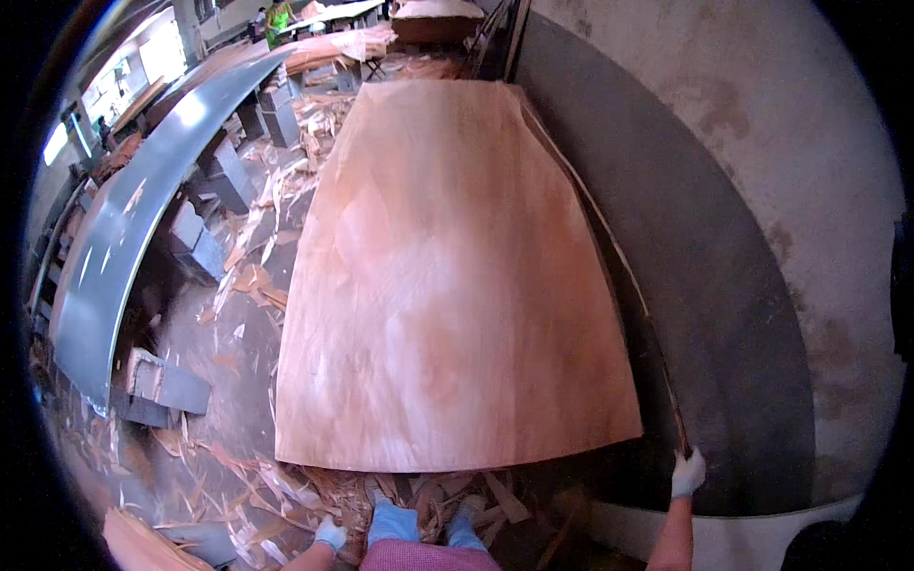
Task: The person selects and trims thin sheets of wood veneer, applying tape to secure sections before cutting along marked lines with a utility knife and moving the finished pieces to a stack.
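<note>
A broad stack of reddish-brown wood veneer sheets (447,285) lies lengthwise in front of me, its near edge just beyond my feet. Off its right near corner, my right hand (687,473), in a white glove, is closed on the near end of a long thin wooden stick (628,271). The stick runs away from me between the stack and the wall. Low beside my left leg hangs my left hand (330,533), gloved too, with its fingers curled in and nothing visible in them. It touches neither the stack nor the stick.
On the left, a long dark glossy panel (143,224) rests on concrete blocks (181,385). Veneer scraps (271,271) litter the floor there and around my feet. A grey-and-white wall (733,247) closes off the right side. Far back, a person in green (277,19) stands by a table.
</note>
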Action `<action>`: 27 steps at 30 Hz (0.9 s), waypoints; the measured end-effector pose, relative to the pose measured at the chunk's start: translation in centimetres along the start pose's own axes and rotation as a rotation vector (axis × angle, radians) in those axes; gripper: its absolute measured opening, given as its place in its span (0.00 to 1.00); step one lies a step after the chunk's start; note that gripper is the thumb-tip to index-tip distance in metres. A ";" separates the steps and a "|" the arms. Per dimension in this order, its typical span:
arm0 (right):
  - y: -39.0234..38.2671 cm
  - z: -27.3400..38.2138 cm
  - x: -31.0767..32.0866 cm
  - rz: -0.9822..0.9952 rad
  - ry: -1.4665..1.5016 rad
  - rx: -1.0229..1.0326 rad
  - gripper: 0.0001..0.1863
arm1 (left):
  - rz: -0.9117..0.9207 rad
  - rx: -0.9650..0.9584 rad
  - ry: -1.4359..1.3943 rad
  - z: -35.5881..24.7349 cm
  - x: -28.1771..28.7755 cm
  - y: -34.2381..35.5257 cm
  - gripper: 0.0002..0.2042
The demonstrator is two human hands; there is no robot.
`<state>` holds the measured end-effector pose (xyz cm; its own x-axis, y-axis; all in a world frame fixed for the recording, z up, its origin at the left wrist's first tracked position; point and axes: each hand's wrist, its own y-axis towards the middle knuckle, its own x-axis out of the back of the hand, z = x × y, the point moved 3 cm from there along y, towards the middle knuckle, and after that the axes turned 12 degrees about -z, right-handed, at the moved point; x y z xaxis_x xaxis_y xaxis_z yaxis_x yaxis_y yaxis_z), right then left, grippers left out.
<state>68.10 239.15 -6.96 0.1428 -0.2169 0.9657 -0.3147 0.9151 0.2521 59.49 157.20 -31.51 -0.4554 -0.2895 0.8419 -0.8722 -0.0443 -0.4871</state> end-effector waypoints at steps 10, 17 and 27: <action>-0.5 0.4 7.6 -0.071 0.136 0.071 0.24 | -0.149 0.166 -0.360 -2.9 6.0 -3.8 0.24; -7.1 10.8 8.3 0.051 0.268 0.200 0.24 | -0.153 0.162 -0.442 -4.6 8.3 -9.3 0.26; -26.5 24.9 5.2 0.580 1.059 0.047 0.15 | -0.314 -1.552 -0.782 -36.2 45.5 -19.9 0.22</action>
<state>53.79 205.27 -7.08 0.6604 0.6284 0.4111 -0.6175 0.7660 -0.1788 49.72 179.49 24.87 -0.4742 -0.8173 0.3273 -0.4630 0.5477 0.6969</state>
